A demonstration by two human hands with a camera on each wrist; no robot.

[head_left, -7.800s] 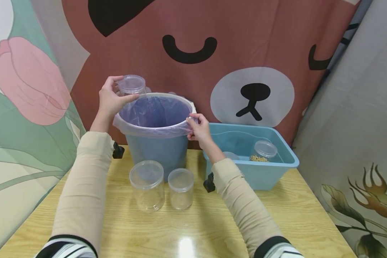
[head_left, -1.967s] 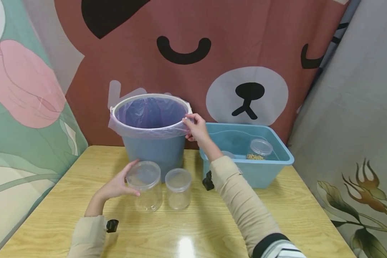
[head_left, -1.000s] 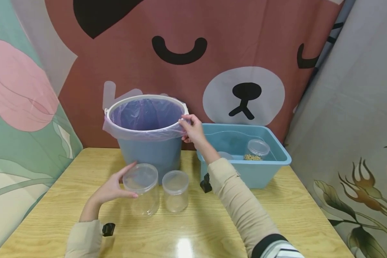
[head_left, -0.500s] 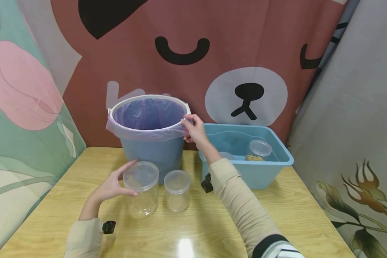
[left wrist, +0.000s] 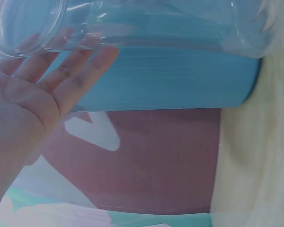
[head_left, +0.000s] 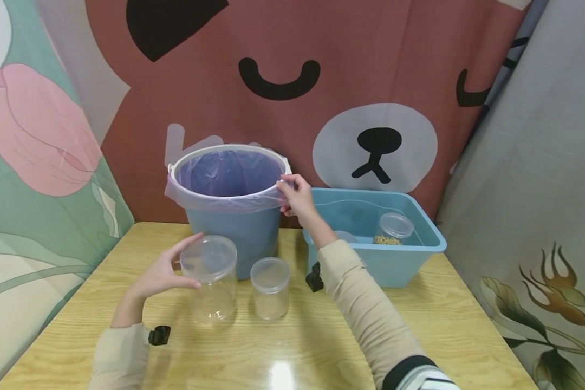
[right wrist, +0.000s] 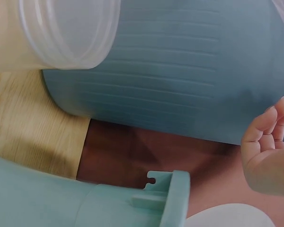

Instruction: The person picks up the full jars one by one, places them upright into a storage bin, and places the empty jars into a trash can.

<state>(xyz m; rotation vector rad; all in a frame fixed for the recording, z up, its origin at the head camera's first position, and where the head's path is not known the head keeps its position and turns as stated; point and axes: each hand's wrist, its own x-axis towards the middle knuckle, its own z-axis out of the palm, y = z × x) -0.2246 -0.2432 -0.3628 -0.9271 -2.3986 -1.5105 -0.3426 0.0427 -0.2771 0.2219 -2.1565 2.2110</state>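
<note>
My left hand point(head_left: 163, 273) grips a large clear plastic jar point(head_left: 215, 298) by its upper part, thumb in front and fingers round the far side. In the left wrist view the fingertips point(left wrist: 104, 56) lie against the jar's clear wall. My right hand point(head_left: 298, 201) pinches the purple bag liner point(head_left: 209, 201) at the right side of the rim of a blue bucket point(head_left: 234, 235). In the right wrist view, curled fingers point(right wrist: 270, 127) show beside the bucket; their contact with the liner is partly out of frame. The bucket's bottom is hidden.
A smaller lidded clear jar point(head_left: 270, 292) stands right of the large one, before the bucket. On the right, a light-blue bin point(head_left: 375, 265) holds a clear jar with tan pieces point(head_left: 394, 228) and another clear lid or container point(head_left: 345, 236). A printed curtain point(head_left: 283, 124) hangs behind.
Earlier the left hand held a clear jar over the bucket's rim; that jar is out of sight. The left hand then took the large jar, now slightly higher and farther left. Right hand stays.
</note>
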